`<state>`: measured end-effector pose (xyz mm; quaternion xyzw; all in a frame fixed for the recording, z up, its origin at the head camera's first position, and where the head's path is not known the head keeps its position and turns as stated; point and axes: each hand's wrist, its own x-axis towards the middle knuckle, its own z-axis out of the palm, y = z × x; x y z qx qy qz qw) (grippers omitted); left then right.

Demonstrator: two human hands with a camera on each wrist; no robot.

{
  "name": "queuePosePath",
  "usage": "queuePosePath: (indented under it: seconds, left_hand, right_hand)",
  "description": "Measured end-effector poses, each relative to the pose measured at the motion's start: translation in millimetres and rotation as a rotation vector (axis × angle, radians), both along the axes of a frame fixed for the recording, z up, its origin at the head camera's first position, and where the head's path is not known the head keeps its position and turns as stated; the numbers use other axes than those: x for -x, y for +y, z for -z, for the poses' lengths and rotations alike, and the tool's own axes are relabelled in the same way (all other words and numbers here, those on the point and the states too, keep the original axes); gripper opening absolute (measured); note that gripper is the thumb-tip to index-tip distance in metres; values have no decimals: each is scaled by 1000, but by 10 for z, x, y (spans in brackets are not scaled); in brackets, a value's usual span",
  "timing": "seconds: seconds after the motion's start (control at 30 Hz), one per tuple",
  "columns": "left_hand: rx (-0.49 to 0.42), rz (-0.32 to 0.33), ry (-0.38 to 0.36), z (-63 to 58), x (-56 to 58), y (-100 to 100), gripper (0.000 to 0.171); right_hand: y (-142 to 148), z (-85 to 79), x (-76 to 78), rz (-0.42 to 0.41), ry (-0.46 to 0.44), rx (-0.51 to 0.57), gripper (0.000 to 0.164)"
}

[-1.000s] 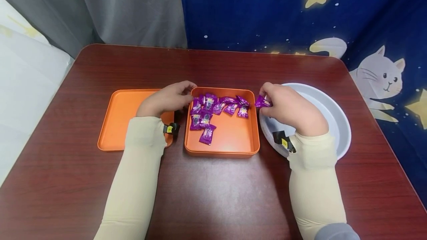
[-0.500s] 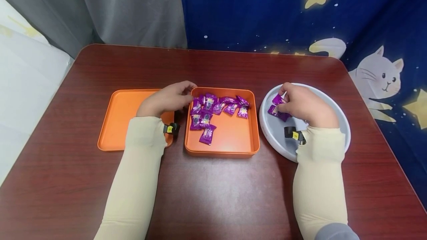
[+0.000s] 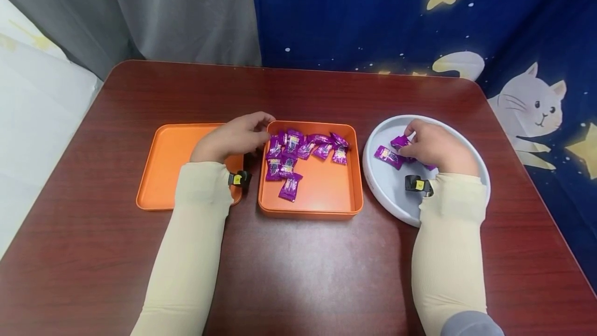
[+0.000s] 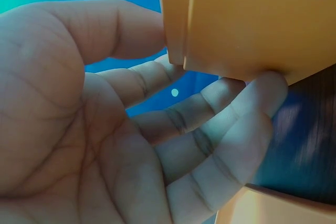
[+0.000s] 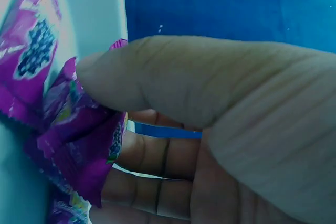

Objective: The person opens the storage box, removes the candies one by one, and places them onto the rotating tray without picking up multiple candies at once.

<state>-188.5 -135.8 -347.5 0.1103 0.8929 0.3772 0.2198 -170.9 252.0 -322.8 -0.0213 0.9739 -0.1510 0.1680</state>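
Note:
My right hand [image 3: 436, 144] is over the round white tray [image 3: 384, 198], pinching a purple-wrapped candy [image 5: 86, 145] between thumb and fingers. Beside it in the tray lies another candy [image 3: 388, 156], with a grape picture on its wrapper in the right wrist view. More purple wrapper shows beneath the hand. My left hand [image 3: 233, 139] is at the left side of the orange box [image 3: 326, 188]. Its thumb and relaxed fingertips touch the box's outer wall in the left wrist view. Several purple candies [image 3: 290, 187] lie in the box, mostly toward its back and left.
An orange lid [image 3: 163, 170] lies on the dark red-brown table [image 3: 289, 268], left of the box and partly covered by my left forearm. Grey and blue curtains [image 3: 345, 19] hang behind the table's far edge.
My right hand has moved right from beside the box to over the white tray, carrying a candy. The left hand has stayed at the box.

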Motion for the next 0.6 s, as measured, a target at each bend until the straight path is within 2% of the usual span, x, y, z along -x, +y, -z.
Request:
queuePosePath:
  seconds: [0.3,0.6]
  left_hand:
    - [13,3,0,3,12,4,42]
    - [26,12,16,1,9,6,43]
  right_hand:
    - [24,86,27,-12,-6,23,40]
    - [0,96,24,-15,-8,19,39]
